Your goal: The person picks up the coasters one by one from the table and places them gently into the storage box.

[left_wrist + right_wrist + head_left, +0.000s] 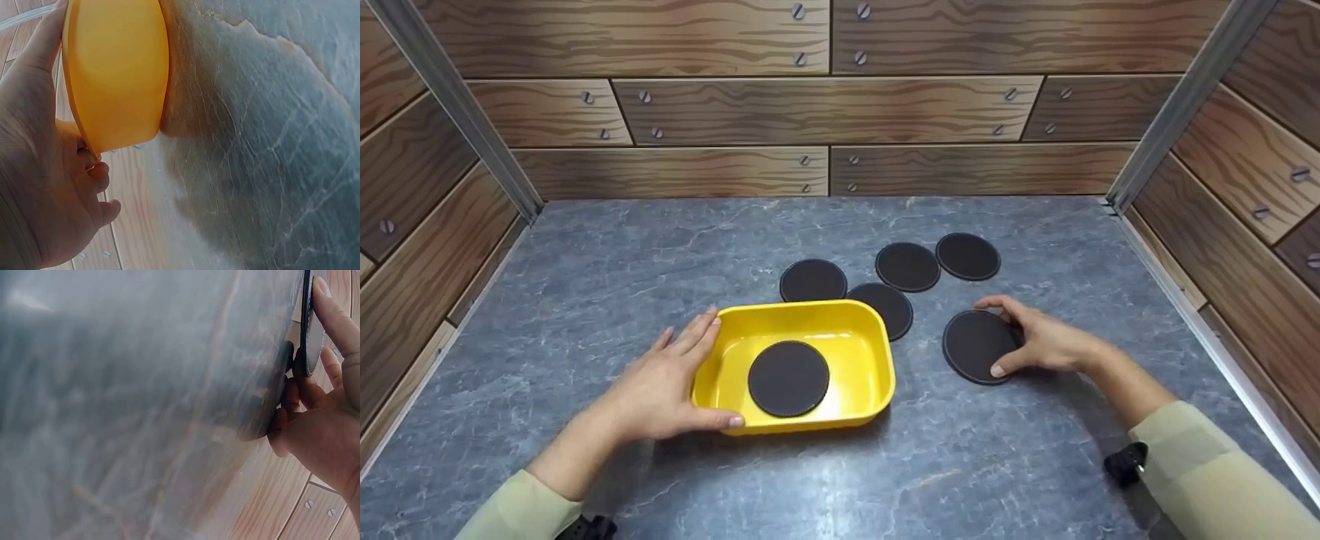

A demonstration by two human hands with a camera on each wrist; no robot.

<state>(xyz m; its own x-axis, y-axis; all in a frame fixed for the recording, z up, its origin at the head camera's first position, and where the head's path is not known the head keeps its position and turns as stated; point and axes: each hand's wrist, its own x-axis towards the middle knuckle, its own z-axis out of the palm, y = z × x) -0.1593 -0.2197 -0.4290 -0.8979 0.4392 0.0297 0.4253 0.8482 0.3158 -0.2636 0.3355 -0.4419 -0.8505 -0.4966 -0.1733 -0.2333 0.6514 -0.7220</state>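
One table (840, 487) bears a yellow tub (855, 375); the left hand (671, 386), thumb spread wide, grips its left end. Rightward, the right hand (1046, 337) pinches a disc (975, 346). Another disc (788, 379) lies inside, four more (907, 266) beyond.

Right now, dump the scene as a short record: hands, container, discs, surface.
left hand: grips the left end of the yellow tub, thumb on the near rim
right hand: pinches a black disc by its edge, right of the tub
tub contents: one black disc, lying flat
loose discs: four, beyond the tub and to its right, one partly hidden by its far right corner
discs visible: six
surface: grey marbled tabletop
backdrop: wood-patterned panels
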